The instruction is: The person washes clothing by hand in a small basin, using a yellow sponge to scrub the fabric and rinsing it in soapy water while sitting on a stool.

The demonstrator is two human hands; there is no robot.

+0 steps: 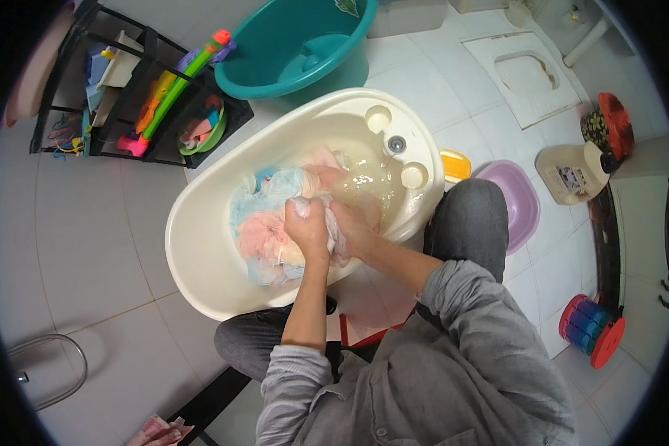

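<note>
My left hand is closed round a bunched white cloth, and white suds show at its thumb. Right beside it, my right hand grips the same cloth, its fingers partly hidden by the fabric. Both hands are over a cream baby bathtub. Under and left of them lies a heap of wet clothes in pink, pale blue and white. Cloudy water fills the tub's far right part.
A big teal tub stands behind the bathtub. To its left is a black rack with toys. On the right are a yellow dish, a purple basin, a beige jug and a squat toilet.
</note>
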